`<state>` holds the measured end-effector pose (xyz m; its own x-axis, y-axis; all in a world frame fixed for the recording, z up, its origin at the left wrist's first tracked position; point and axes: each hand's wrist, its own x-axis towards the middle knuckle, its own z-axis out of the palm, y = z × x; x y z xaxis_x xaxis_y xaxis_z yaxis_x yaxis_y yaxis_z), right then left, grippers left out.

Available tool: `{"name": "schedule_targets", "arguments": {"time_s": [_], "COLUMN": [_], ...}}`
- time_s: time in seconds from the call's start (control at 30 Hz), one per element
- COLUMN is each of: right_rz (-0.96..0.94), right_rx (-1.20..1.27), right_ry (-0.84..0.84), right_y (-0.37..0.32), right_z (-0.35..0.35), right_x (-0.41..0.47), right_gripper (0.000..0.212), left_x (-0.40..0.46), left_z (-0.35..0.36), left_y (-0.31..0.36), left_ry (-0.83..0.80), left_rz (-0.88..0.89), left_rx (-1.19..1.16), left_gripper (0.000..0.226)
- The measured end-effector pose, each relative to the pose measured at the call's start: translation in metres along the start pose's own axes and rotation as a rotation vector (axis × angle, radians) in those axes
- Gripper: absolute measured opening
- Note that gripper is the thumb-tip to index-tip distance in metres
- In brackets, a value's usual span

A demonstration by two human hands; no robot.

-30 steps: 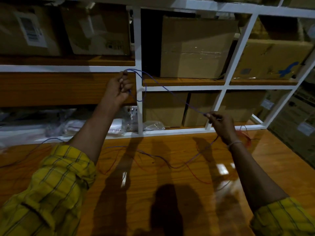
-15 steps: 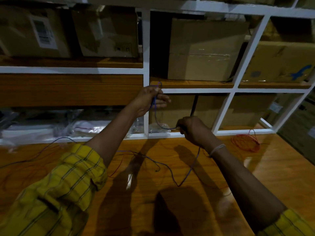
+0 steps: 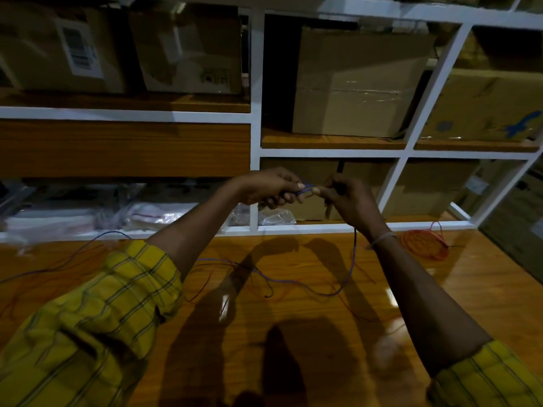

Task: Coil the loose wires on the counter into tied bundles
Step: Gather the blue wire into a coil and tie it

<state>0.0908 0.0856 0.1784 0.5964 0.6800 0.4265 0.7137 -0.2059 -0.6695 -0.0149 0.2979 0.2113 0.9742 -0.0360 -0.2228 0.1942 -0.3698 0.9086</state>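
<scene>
A thin blue wire (image 3: 351, 268) hangs from my hands and trails in a curve over the wooden counter (image 3: 293, 333). My left hand (image 3: 270, 188) grips small loops of this wire, held above the counter's back edge. Close beside it, fingertips nearly touching, my right hand (image 3: 348, 201) pinches the same wire, whose free length drops below my right wrist. More loose wires (image 3: 73, 257), red and blue, lie spread on the counter to the left and centre. A coiled orange-red bundle (image 3: 424, 245) lies on the counter at the right.
White-framed shelves (image 3: 255, 136) rise behind the counter, filled with cardboard boxes (image 3: 361, 83). Plastic bags (image 3: 152, 214) sit on the lowest shelf at left. The room is dim, and my arms cast shadows on the counter.
My hands have come together: the left one dropped from the shelf frame and the right one moved left and up to meet it, shortening the blue wire's hanging slack.
</scene>
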Motion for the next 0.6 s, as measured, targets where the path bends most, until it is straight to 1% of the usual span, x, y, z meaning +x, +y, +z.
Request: {"name": "schedule_targets", "arguments": {"time_s": [0.1, 0.17, 0.23, 0.3, 0.37, 0.5, 0.53, 0.6], "right_rz": [0.021, 0.048, 0.067, 0.079, 0.067, 0.042, 0.052, 0.078], "right_rx": [0.107, 0.185, 0.241, 0.264, 0.253, 0.257, 0.265, 0.281], "right_ry": [-0.021, 0.007, 0.039, 0.047, 0.045, 0.068, 0.082, 0.091], "right_y": [0.006, 0.011, 0.018, 0.024, 0.025, 0.025, 0.027, 0.031], "right_z": [-0.003, -0.004, -0.005, -0.006, -0.004, 0.002, 0.003, 0.006], "right_x": [0.0, 0.003, 0.007, 0.012, 0.019, 0.033, 0.036, 0.041], "right_gripper": [0.024, 0.027, 0.028, 0.029, 0.027, 0.025, 0.024, 0.023], "left_x": [-0.008, -0.016, -0.023, -0.028, -0.031, -0.043, -0.047, -0.056], "left_z": [-0.005, -0.011, -0.02, -0.032, -0.044, -0.066, -0.073, -0.086], "left_y": [0.007, 0.011, 0.011, 0.006, -0.003, -0.02, -0.024, -0.035], "left_ry": [-0.024, 0.022, 0.086, 0.15, 0.16, 0.14, 0.141, 0.169], "left_rz": [-0.023, -0.016, 0.026, 0.074, 0.14, 0.294, 0.335, 0.412], "left_rx": [0.026, 0.004, -0.075, -0.219, -0.419, -0.942, -1.042, -1.158], "left_gripper": [0.03, 0.028, 0.024, 0.024, 0.023, 0.023, 0.023, 0.024]}}
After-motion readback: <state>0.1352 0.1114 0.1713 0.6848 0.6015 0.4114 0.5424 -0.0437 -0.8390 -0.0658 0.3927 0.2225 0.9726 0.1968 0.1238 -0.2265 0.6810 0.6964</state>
